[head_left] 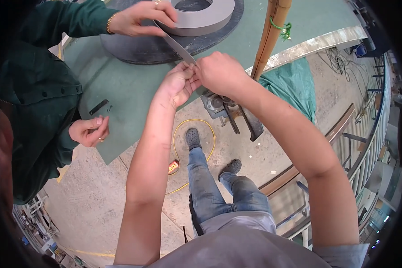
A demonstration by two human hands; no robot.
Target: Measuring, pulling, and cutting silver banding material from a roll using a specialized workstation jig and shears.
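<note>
A thin grey strip of edge banding (177, 47) runs from beside its thick coiled roll (201, 22) toward me. My right hand (221, 73) is closed, its thumb side at the strip's near end. Just to its left, my left hand (179, 84) pinches at the same end, fingertips touching the right hand. What lies between the fingers is partly hidden. Farther up the strip, a co-worker's hand (143, 18) holds it between thumb and fingers. The roll rests flat on a dark round board (138, 54).
The green tabletop (134, 82) carries a short black piece (98, 107) near the co-worker's other hand (90, 131). A bamboo pole (268, 40) stands right of my hands, above a metal vise (215, 105). A yellow cable (213, 138) loops on the floor around my foot.
</note>
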